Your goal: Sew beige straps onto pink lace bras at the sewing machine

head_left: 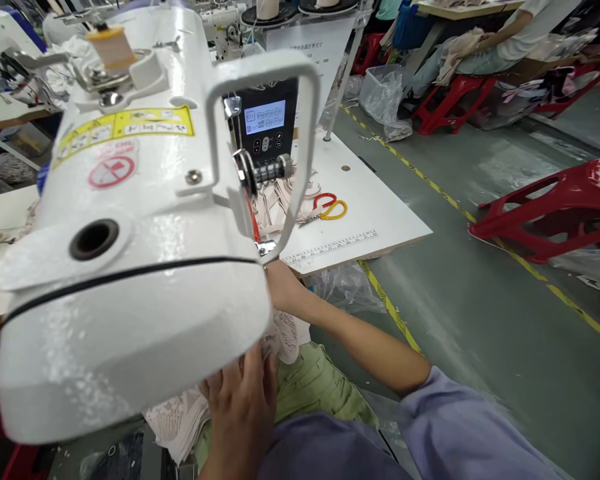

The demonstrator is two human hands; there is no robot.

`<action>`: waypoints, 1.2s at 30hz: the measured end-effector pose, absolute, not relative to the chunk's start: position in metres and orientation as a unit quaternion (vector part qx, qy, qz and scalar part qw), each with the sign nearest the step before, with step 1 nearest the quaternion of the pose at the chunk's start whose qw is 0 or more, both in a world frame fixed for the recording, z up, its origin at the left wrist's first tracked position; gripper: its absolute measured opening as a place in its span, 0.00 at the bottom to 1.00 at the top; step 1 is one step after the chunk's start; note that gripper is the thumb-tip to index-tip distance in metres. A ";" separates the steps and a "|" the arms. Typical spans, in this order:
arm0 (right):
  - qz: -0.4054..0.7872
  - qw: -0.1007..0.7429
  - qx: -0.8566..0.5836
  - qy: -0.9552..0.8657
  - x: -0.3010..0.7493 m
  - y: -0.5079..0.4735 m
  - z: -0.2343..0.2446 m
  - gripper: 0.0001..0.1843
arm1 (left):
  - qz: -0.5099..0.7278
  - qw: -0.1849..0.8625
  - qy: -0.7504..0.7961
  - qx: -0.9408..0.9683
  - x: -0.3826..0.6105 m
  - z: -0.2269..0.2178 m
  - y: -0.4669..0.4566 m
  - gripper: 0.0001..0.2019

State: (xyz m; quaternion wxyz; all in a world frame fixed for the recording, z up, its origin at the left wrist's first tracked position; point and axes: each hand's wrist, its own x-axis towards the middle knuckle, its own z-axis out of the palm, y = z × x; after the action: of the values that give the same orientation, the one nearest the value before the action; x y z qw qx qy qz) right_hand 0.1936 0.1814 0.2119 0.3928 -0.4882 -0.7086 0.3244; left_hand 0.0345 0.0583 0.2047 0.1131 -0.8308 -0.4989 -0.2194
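Note:
The large white sewing machine (145, 293) fills the left and middle of the head view and covers its own needle area. Below its front edge my left hand (243, 400) is on a piece of pale lace fabric (283, 337), thumb and fingers closed about it, with the fingertips partly hidden under the machine head. My right hand (281, 285) reaches in behind the machine head from the right; only its back and wrist show, and its fingers are hidden. More pale lace pieces (177, 420) lie stacked to the left of my left hand, by my lap.
Red-and-yellow-handled scissors (334, 208) and pale fabric strips (275, 203) lie on the white table (380, 220), beside a printed ruler. A lit control panel (265, 120) stands behind the machine's guard. A red stool (555, 207) is on the floor at right; another person (520, 47) sits beyond.

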 end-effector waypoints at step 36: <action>0.329 0.426 -0.496 -0.681 0.191 0.170 0.213 0.04 | -0.406 -0.222 -0.618 -0.636 -0.017 0.181 0.067 0.12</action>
State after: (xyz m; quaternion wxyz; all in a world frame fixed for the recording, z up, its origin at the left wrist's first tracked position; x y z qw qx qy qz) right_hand 0.1911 0.1703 0.2134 0.4263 -0.4959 -0.6811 0.3293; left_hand -0.0174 0.0666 0.1812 -0.2217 -0.6357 -0.6182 -0.4056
